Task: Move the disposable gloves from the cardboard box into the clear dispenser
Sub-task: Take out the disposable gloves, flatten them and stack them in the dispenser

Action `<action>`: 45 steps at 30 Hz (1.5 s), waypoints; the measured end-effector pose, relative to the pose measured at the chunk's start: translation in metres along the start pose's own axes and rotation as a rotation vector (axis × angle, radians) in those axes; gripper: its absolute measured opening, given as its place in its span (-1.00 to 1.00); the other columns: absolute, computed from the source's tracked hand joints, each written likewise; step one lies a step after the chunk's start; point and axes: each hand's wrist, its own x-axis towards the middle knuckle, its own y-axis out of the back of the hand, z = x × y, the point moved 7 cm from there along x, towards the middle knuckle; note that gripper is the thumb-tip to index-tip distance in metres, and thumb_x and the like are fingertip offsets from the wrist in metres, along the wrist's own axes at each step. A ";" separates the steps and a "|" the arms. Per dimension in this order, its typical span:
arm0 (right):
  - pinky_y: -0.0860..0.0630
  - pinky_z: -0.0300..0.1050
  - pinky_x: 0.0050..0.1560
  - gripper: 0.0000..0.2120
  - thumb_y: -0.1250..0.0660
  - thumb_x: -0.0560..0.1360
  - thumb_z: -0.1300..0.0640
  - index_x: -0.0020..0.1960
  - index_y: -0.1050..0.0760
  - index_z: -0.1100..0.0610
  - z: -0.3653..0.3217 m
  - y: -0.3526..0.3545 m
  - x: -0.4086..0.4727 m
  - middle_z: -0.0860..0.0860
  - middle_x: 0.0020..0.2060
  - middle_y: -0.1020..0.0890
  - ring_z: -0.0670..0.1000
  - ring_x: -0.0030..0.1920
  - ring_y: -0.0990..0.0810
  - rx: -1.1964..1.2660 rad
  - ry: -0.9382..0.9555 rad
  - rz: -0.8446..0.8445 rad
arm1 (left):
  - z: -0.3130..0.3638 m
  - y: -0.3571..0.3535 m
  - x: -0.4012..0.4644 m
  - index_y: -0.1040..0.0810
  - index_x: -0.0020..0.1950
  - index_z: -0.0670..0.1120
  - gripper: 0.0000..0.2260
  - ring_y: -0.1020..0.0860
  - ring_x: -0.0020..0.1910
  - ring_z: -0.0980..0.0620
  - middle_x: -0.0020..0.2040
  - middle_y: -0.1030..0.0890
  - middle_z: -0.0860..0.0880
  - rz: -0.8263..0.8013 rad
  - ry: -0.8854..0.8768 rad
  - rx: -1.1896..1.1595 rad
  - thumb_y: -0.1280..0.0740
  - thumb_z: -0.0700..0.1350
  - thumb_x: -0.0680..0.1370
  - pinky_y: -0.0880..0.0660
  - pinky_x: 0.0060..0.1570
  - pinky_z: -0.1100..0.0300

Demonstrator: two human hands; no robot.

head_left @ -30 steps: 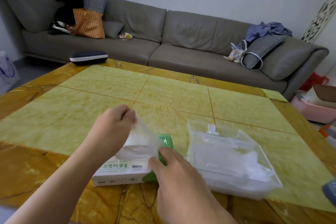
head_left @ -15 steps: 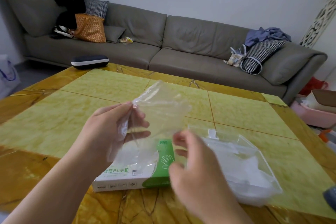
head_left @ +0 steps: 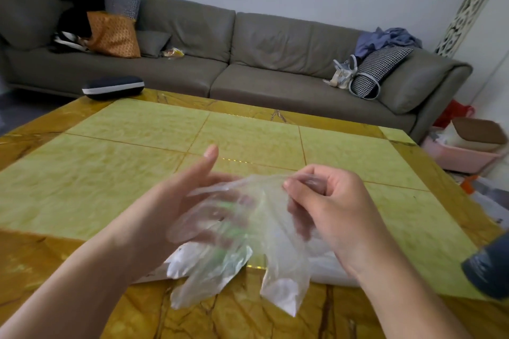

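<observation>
Item: clear disposable glove (head_left: 242,231), thin plastic film, held up above the near edge of the bench (head_left: 132,162). Its glove fingers hang down toward the bench, and motion blur softens the outline.

Right hand (head_left: 327,209): grip narrow, thumb and curled fingers pinching the upper edge of the glove.

Left hand (head_left: 170,201): palm up beneath and behind the film, thumb raised. Its fingers show only dimly through the plastic, so whether they clasp the glove cannot be told.

Cardboard box (head_left: 179,261): lies on the bench below the left hand, mostly hidden; a white corner and green print show through the film.

Clear dispenser (head_left: 327,267): lies on the bench just right of the box, under the right wrist, with white gloves inside.

Surroundings: yellow tiled bench with amber border; dark case (head_left: 113,87) at its far left corner; grey sofa (head_left: 261,63) behind, carrying an orange bag (head_left: 114,34), cushions and clothes; pink bin (head_left: 457,154) on the floor at right; dark round object (head_left: 487,270) at the right edge, unidentified.
</observation>
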 end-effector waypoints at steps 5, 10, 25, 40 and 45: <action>-0.30 -0.24 -0.58 -0.80 -0.36 0.65 0.18 -0.13 -0.61 0.21 0.013 0.008 0.003 0.08 -0.43 -0.59 0.04 -0.55 -0.42 -0.078 -0.049 -0.019 | 0.001 0.010 0.008 -0.74 0.03 -0.14 -0.83 -0.73 -0.07 -0.14 -0.01 -0.74 -0.16 0.118 -0.123 0.249 -0.48 -0.05 0.55 -0.69 -0.11 0.05; -0.28 -0.30 -0.59 -0.82 -0.37 0.65 0.15 -0.11 -0.64 0.12 0.013 0.016 0.005 -0.01 -0.44 -0.59 -0.04 -0.56 -0.41 -0.122 -0.020 0.033 | -0.010 0.029 0.014 -0.70 0.05 -0.25 -0.79 -0.65 -0.27 -0.12 -0.15 -0.68 -0.23 0.350 -0.118 -0.063 -0.33 -0.14 0.65 -0.65 -0.32 0.10; -0.30 -0.20 -0.53 -0.80 -0.34 0.68 0.11 -0.07 -0.61 0.16 0.021 0.048 0.006 -0.04 -0.45 -0.52 -0.06 -0.50 -0.40 0.158 0.024 0.403 | -0.049 -0.036 0.006 -0.68 -0.16 -0.24 -0.17 -0.67 -0.28 -0.23 -0.21 -0.69 -0.28 -0.182 0.316 0.173 -0.34 0.58 0.25 -0.51 -0.31 0.10; -0.29 -0.20 -0.54 -0.82 -0.31 0.69 0.18 -0.04 -0.62 0.20 0.038 0.101 0.029 0.01 -0.42 -0.53 -0.06 -0.52 -0.36 0.102 0.003 0.452 | -0.023 -0.050 0.013 -0.69 -0.04 -0.26 -0.87 -0.64 -0.29 -0.15 -0.16 -0.70 -0.28 0.128 -0.038 0.142 -0.34 -0.38 0.58 -0.52 -0.34 0.03; -0.37 -0.19 -0.51 -0.77 -0.32 0.66 0.17 -0.13 -0.62 0.20 0.067 0.099 0.035 0.04 -0.48 -0.58 -0.05 -0.57 -0.45 -0.174 -0.144 0.234 | 0.026 -0.055 -0.007 -0.65 -0.06 0.04 -0.92 -0.63 -0.17 0.06 -0.14 -0.69 0.03 0.395 -0.602 0.583 -0.37 -0.12 0.52 -0.54 -0.17 0.11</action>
